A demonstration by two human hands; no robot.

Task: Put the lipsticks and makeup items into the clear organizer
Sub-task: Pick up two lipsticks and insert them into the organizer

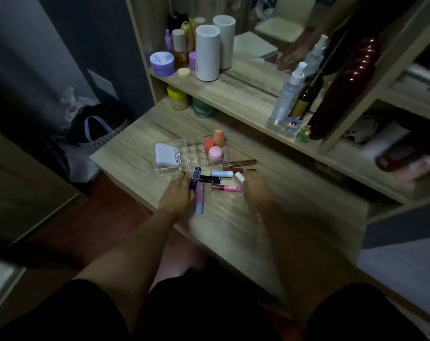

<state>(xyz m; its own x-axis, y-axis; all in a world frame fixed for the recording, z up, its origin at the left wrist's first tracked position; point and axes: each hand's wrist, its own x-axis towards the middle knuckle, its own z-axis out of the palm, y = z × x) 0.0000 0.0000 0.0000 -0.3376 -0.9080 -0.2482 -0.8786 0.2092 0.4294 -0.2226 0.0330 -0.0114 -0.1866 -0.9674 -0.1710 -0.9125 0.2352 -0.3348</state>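
Note:
The clear organizer [188, 153] stands on the wooden desk. It holds a white compact [165, 154] at its left and an orange sponge [208, 145], an orange tube [218, 137] and a pink round item [216, 153] at its right. Its middle slots look empty. In front of it lie loose tubes: dark blue [195, 178], pink-blue [199, 198], black [209, 179], light blue [221, 173], pink gloss [226, 188], white [240, 177], gold [242, 162]. My left hand [177, 195] touches the dark blue tube. My right hand [257, 191] hovers by the white tube, fingers spread.
A shelf behind the desk carries white cylinders [207, 52], a purple jar [161, 63], bottles and a spray bottle [286, 94]. A mirror stands at the back. A dark red object [344, 87] leans at the right. A bag [98, 129] sits on the floor, left.

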